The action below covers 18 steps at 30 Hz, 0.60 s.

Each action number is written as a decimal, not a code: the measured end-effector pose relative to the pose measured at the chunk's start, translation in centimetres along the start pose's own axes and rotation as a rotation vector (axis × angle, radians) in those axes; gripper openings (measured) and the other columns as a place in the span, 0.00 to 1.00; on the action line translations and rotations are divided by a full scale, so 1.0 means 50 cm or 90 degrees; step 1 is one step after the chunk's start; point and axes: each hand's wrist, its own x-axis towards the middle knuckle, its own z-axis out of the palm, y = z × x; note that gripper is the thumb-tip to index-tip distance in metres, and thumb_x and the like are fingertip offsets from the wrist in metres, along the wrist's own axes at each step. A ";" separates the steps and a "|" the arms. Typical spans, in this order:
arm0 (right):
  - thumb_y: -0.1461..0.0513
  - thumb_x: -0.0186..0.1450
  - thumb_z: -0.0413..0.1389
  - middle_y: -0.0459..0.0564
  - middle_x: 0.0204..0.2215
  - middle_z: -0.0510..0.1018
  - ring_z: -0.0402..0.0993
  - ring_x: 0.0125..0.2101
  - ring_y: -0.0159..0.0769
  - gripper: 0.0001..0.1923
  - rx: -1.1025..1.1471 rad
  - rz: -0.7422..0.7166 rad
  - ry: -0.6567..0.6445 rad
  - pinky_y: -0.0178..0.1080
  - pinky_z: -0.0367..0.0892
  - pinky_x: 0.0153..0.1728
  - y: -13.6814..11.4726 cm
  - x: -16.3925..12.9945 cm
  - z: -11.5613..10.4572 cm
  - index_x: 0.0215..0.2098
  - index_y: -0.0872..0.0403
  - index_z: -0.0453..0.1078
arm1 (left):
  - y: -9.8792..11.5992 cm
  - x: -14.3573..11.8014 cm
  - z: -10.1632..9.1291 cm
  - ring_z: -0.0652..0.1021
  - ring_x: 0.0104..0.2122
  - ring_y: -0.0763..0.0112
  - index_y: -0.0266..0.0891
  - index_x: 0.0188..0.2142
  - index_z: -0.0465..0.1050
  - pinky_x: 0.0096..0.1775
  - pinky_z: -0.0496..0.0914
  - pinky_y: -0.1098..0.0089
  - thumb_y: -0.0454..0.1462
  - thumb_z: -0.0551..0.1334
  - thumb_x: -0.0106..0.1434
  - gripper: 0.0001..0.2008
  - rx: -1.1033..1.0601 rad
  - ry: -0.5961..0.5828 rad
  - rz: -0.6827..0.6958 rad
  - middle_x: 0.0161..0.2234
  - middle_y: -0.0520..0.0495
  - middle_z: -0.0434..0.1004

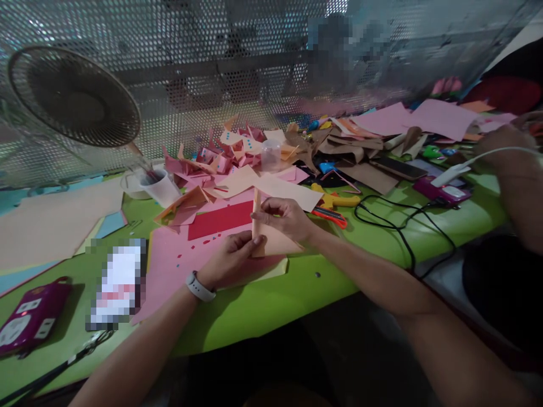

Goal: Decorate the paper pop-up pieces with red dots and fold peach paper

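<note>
A: As the head view shows it, where is the folded peach paper [271,237]?

B: It stands over the pink sheet [178,265] near the front edge of the green table [271,305]. The left hand [231,257] pinches its lower left edge, fingers closed on the paper. The right hand [284,217] grips the upper fold, fingers closed on the raised strip.

A: Surroundings?

B: A red sheet [220,219] lies just behind the hands. A heap of folded pink pieces [220,158] sits farther back, beside a plastic cup [159,186]. A fan [74,96] stands at the left. A purple power strip [31,316] rests at the near left. A black cable [399,220] loops at the right, near a co-worker's arm [517,175]. A white wristband [200,287] sits on the left wrist.
</note>
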 end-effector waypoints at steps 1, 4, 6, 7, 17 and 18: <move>0.49 0.60 0.62 0.43 0.25 0.69 0.61 0.27 0.29 0.18 0.004 0.004 0.002 0.34 0.57 0.28 0.001 0.000 0.000 0.26 0.55 0.70 | 0.001 0.000 0.001 0.71 0.28 0.71 0.36 0.35 0.75 0.31 0.65 0.73 0.54 0.61 0.61 0.22 0.006 0.012 0.005 0.30 0.48 0.74; 0.49 0.58 0.63 0.42 0.23 0.67 0.60 0.25 0.28 0.19 0.013 0.020 0.007 0.34 0.55 0.26 0.005 0.001 -0.001 0.25 0.56 0.69 | 0.002 -0.001 0.000 0.64 0.24 0.75 0.35 0.31 0.73 0.26 0.59 0.74 0.54 0.61 0.61 0.22 0.029 0.036 0.008 0.25 0.51 0.69; 0.49 0.57 0.64 0.41 0.22 0.65 0.58 0.24 0.27 0.20 0.011 0.024 0.015 0.34 0.54 0.25 0.007 0.001 0.000 0.24 0.56 0.68 | 0.000 0.000 -0.001 0.62 0.23 0.76 0.35 0.29 0.72 0.25 0.56 0.74 0.54 0.60 0.62 0.22 0.034 0.034 0.005 0.23 0.52 0.66; 0.49 0.57 0.64 0.41 0.21 0.64 0.57 0.24 0.27 0.20 0.007 0.022 0.019 0.34 0.53 0.25 0.008 0.001 0.000 0.23 0.56 0.68 | -0.002 0.000 -0.002 0.62 0.23 0.76 0.35 0.29 0.72 0.25 0.56 0.74 0.54 0.60 0.62 0.22 0.032 0.028 0.004 0.23 0.52 0.66; 0.45 0.54 0.65 0.40 0.20 0.61 0.53 0.23 0.26 0.25 -0.026 0.001 0.034 0.34 0.52 0.24 0.006 0.003 -0.001 0.20 0.55 0.63 | -0.010 0.004 -0.005 0.65 0.25 0.75 0.34 0.33 0.74 0.27 0.59 0.74 0.55 0.61 0.61 0.24 0.007 -0.003 -0.016 0.26 0.51 0.69; 0.45 0.54 0.65 0.40 0.19 0.61 0.53 0.23 0.26 0.25 -0.027 0.001 0.034 0.34 0.52 0.24 0.006 0.004 -0.001 0.20 0.55 0.63 | -0.009 0.004 -0.005 0.64 0.25 0.75 0.34 0.34 0.74 0.27 0.59 0.74 0.55 0.61 0.61 0.24 0.008 -0.002 -0.014 0.26 0.51 0.69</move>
